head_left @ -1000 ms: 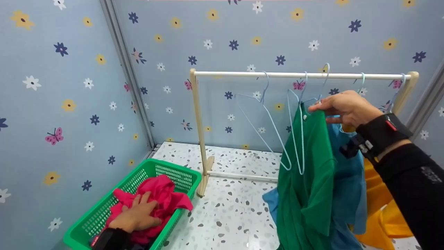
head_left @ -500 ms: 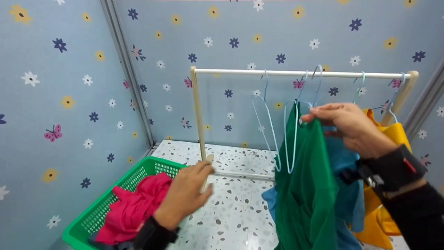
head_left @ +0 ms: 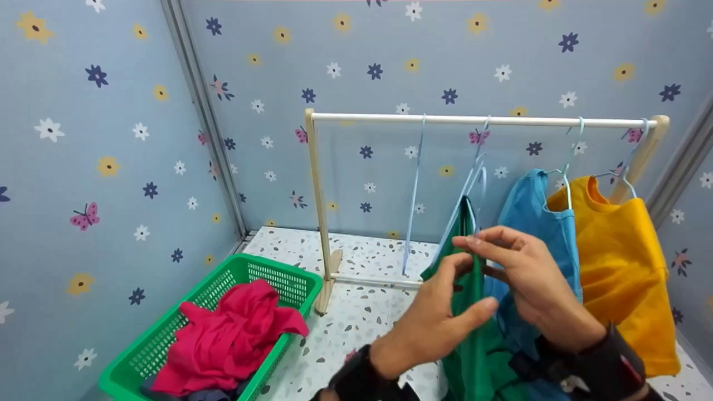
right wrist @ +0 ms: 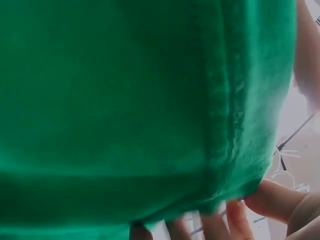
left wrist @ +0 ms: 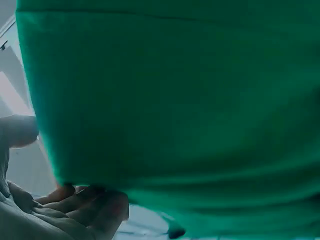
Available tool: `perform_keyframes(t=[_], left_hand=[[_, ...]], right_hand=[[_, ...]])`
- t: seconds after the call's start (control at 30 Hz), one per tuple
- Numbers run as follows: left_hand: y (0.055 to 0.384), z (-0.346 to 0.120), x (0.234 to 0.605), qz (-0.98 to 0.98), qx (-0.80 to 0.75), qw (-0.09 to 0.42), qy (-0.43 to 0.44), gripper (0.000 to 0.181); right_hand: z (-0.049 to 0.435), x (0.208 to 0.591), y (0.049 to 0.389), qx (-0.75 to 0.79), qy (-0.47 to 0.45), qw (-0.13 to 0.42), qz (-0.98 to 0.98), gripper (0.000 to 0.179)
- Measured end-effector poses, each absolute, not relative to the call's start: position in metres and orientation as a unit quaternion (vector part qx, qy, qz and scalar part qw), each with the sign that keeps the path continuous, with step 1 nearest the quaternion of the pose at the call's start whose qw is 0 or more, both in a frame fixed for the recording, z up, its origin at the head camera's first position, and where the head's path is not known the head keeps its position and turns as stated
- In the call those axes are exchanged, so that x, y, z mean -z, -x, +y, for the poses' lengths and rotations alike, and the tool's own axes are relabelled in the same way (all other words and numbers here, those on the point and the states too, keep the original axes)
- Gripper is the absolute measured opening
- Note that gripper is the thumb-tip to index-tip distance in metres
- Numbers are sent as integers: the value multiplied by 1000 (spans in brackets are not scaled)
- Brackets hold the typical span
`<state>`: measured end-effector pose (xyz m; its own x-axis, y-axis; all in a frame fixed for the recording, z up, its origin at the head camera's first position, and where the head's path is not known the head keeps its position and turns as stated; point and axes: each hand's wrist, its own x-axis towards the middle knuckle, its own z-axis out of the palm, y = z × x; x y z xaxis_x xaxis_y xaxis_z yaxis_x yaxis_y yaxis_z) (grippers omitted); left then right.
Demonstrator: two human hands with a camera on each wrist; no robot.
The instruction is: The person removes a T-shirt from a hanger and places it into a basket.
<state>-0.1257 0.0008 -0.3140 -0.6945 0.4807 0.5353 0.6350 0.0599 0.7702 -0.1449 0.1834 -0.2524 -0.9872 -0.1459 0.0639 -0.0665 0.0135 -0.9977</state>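
Note:
In the head view a green shirt (head_left: 465,312) hangs on a light blue hanger (head_left: 482,174) whose hook is below the rail. My right hand (head_left: 529,273) pinches the shirt's top edge; in the right wrist view, thumb and fingers (right wrist: 272,200) meet at a corner of the green cloth. My left hand (head_left: 434,317) is at the shirt's near side, its thumb spread apart from the fingers. The left wrist view shows the left fingers (left wrist: 95,207) touching the edge of the cloth, which fills most of that view.
A white rail (head_left: 367,117) on a wooden stand carries bare hangers (head_left: 415,195), a blue shirt (head_left: 537,206) and a yellow shirt (head_left: 621,250). At left, a green basket (head_left: 131,351) holds pink cloth (head_left: 223,334) and dark cloth. Patterned walls (head_left: 278,67) enclose the corner.
My left hand has left the pink cloth in the basket and come right to the green shirt. My right hand has lowered the shirt and its hanger from rail height.

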Motion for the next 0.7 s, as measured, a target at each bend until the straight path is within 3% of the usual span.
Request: perform_keyframes(t=[0.13,0.23,0.33,0.57,0.7], left_hand=[[126,10,322,-727,573,89,366,48],[122,11,325,-755,523,160,362,39],[112,12,329,-779,460,217,367,41],[89,11,346,-817,367,231,380,53],[84,9,358,-815,341,235,406,48]], right_hand=[[182,261,137,705,62,2,706,16],[184,265,137,704,67,-8,707,17],[189,266,139,699,69,-12,712,20],[200,270,147,681,56,-16,730,23],[205,273,150,699,44,-5,714,24]])
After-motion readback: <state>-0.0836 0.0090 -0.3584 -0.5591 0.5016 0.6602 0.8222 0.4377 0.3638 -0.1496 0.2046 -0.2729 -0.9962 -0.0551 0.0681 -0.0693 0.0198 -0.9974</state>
